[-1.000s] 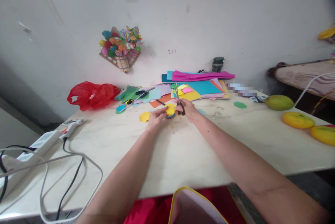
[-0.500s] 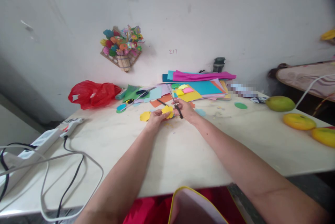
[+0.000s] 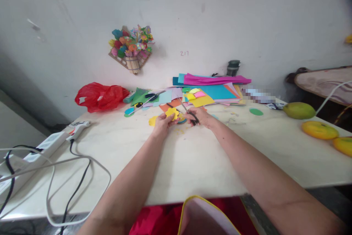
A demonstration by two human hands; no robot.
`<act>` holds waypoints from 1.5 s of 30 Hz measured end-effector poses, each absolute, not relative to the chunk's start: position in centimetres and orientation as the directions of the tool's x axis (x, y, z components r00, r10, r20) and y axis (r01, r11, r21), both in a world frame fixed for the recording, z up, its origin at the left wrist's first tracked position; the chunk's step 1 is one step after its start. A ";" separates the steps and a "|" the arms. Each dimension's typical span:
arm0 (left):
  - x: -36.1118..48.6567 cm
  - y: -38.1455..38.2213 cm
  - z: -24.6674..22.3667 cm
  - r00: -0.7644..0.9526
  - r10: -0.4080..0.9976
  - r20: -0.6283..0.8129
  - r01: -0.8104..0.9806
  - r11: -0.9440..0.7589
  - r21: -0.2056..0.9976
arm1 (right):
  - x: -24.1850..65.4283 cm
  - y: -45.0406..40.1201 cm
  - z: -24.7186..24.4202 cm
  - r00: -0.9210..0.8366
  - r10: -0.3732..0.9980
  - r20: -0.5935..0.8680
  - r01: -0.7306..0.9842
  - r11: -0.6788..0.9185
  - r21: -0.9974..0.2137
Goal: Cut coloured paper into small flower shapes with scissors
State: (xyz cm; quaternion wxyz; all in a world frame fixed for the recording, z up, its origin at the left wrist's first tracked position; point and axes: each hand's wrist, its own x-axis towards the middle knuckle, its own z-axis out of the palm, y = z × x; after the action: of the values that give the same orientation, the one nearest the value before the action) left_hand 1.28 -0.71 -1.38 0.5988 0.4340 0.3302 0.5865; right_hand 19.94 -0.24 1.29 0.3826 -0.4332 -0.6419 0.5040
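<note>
My left hand pinches a yellow scalloped paper piece above the table. Wrapped around the black handles of a pair of scissors is my right hand; the blades are spread and point up and left, just right of the paper. Another yellow paper piece lies left of my left hand. Small yellow scraps are scattered below the hands. Behind them are coloured sheets, with a yellow sheet and an orange one nearest.
A red plastic bag and a second pair of scissors lie at the back left. White power strips with looping cables cover the left side. Mangoes sit at the right. A paper flower bouquet hangs on the wall.
The scissors and my right hand have moved right, away from the yellow paper, and the blades now stand apart. The paper in my left hand is turned and shows more fully. The view has shifted slightly.
</note>
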 end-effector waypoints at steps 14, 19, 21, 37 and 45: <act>1.1 -0.2 -1.7 0.025 0.997 0.067 -0.546 -0.042 0.837 | 19.8 -0.5 1.2 -0.516 0.857 -0.006 0.255 0.146 -0.956; 1.3 -0.3 -1.6 0.021 0.998 0.061 -0.570 -0.038 0.821 | 19.5 -0.4 0.8 -0.518 0.855 -0.011 0.246 0.136 -0.960; 1.4 -0.4 -1.5 0.022 0.998 0.064 -0.570 -0.040 0.820 | 19.3 -0.5 0.8 -0.516 0.856 -0.014 0.253 0.137 -0.958; 1.5 -0.5 -1.6 0.003 0.994 0.105 -0.580 -0.084 0.811 | 19.0 -0.7 0.5 -0.513 0.858 0.027 0.266 0.189 -0.945; 1.5 -0.4 -1.7 -0.013 0.995 0.099 -0.579 -0.088 0.811 | 18.8 -0.8 0.3 -0.504 0.863 0.032 0.256 0.184 -0.949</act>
State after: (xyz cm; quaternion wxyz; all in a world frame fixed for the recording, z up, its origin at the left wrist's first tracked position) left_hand 1.51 -0.43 -1.68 0.6075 0.3530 0.2946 0.6477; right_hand 18.78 -0.78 0.35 0.3027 -0.3954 -0.7075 0.5015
